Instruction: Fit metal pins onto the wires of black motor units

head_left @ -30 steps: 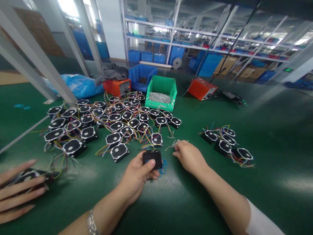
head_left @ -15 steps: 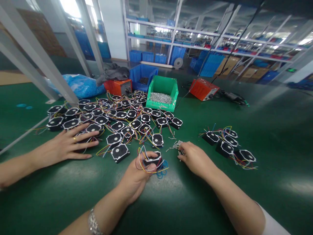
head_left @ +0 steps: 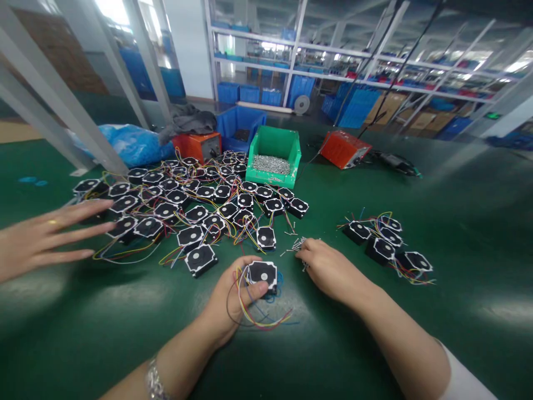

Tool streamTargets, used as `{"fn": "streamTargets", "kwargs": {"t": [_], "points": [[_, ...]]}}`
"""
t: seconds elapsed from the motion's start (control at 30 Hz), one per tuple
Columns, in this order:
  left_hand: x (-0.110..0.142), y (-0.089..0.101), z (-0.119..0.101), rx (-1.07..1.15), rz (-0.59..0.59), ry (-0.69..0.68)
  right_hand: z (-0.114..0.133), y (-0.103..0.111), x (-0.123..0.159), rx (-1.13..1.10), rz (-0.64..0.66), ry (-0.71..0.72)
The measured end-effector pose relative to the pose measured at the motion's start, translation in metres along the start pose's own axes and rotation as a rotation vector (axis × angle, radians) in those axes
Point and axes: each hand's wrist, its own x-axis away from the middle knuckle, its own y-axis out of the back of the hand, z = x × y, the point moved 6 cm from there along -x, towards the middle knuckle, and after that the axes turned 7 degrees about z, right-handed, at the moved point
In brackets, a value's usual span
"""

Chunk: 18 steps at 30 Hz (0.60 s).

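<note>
My left hand (head_left: 235, 294) grips a small black square motor part (head_left: 262, 274) with a white round centre facing up; its coloured wires (head_left: 258, 316) loop over the green table below my fingers. My right hand (head_left: 328, 269) rests on the table just right of it, fingertips curled among loose small screws (head_left: 296, 244); whether it pinches one is hidden. A large heap of the same wired black parts (head_left: 195, 205) lies beyond my left hand. A smaller group of such parts (head_left: 387, 241) sits to the right.
Another person's hand (head_left: 39, 239) with a ring reaches in from the left edge toward the heap. A green bin of screws (head_left: 287, 147), a blue bin (head_left: 241, 122), two orange boxes (head_left: 343, 149) and a blue bag (head_left: 129, 141) stand at the back.
My left hand turned the part so its white-centred face is up, and its wires dropped onto the table. The other person's hand drew back left from the heap.
</note>
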Motion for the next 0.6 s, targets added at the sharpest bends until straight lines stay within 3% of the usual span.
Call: {"fn": "streamTargets", "kwargs": {"t": [0.33, 0.6], "points": [[0.0009, -0.0013, -0.0020, 0.020, -0.010, -0.013, -0.0070, -0.0017, -0.0047, 0.028, 0.025, -0.025], [-0.0020, 0.0029, 0.0044, 0.060, -0.010, 0.003, 0.0001, -0.0010, -0.0039, 0.036, 0.006, 0.056]]}}
